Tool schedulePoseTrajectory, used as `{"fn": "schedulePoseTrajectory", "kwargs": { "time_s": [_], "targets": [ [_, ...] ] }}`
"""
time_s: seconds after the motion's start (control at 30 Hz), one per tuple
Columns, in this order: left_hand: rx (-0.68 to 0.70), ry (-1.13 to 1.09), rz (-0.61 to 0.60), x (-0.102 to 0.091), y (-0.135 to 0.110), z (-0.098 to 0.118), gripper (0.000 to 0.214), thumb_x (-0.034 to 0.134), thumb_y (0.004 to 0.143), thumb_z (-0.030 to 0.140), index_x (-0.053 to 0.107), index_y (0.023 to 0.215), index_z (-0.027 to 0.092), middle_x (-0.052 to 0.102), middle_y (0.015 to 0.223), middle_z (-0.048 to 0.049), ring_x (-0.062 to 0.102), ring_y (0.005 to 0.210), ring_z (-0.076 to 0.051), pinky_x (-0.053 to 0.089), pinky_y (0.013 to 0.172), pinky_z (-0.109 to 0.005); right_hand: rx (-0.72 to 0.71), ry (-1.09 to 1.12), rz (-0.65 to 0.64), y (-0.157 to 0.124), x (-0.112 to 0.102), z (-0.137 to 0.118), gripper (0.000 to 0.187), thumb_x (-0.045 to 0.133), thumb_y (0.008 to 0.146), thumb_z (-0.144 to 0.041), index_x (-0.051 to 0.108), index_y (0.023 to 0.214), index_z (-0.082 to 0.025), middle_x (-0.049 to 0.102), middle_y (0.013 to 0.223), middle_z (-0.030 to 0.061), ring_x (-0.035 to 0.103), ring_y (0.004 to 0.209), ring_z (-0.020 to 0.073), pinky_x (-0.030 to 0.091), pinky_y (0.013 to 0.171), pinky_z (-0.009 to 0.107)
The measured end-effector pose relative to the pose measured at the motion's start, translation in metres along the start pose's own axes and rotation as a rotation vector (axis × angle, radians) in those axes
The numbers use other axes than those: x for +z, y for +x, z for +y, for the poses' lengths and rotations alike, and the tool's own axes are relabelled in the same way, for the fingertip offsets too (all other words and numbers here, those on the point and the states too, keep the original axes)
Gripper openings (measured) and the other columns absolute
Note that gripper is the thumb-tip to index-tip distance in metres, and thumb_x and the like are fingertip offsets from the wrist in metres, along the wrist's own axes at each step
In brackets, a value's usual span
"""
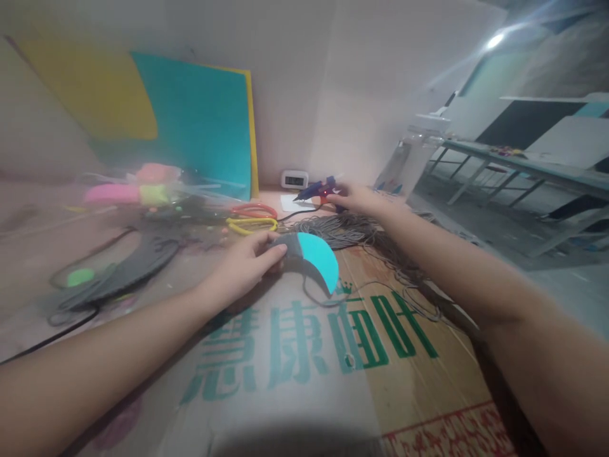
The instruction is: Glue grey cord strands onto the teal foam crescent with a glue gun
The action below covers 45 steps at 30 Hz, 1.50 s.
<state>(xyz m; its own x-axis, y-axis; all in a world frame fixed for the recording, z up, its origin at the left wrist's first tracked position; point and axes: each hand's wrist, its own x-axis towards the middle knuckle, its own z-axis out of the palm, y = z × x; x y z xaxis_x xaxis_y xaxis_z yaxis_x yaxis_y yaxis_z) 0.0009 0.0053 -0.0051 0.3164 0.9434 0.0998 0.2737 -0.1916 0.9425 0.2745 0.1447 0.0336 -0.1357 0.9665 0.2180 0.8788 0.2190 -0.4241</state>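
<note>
My left hand (pixel 254 260) pinches the grey end of a crescent-shaped piece (pixel 320 255), whose other end is bare turquoise. The grey part looks like cord wound round it, and a loose strand (pixel 328 303) curves below the turquoise tip. Farther back, my right hand (pixel 349 198) is closed round the handle of a blue glue gun (pixel 314 189). A small red light shows on the gun, and its nozzle points left over a white pad (pixel 297 203). A bundle of grey cord (pixel 333 230) lies between the two hands.
Red-handled scissors (pixel 252 211) and yellow-handled scissors (pixel 252 225) lie behind my left hand. A small digital clock (pixel 294 179) stands by the wall. Turquoise sheet (pixel 200 120) leans at back left. A grey cord-covered piece (pixel 128 270) lies left. Printed cardboard (pixel 304 381) covers the table.
</note>
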Motion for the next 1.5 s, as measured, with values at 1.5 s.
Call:
{"fn": "schedulePoseTrajectory", "kwargs": {
  "time_s": [1.5],
  "targets": [
    [0.114, 0.164, 0.127, 0.003, -0.009, 0.008, 0.015, 0.060, 0.081, 0.033, 0.065, 0.090, 0.022, 0.059, 0.062, 0.0016, 0.058, 0.066, -0.020, 0.041, 0.056, -0.025, -0.188, 0.360, -0.208, -0.145, -0.014, -0.073, 0.018, 0.056, 0.088, -0.027, 0.072, 0.093, -0.021, 0.071, 0.074, 0.0007, 0.058, 0.052, 0.0113, 0.046, 0.052, 0.027]
  ]
}}
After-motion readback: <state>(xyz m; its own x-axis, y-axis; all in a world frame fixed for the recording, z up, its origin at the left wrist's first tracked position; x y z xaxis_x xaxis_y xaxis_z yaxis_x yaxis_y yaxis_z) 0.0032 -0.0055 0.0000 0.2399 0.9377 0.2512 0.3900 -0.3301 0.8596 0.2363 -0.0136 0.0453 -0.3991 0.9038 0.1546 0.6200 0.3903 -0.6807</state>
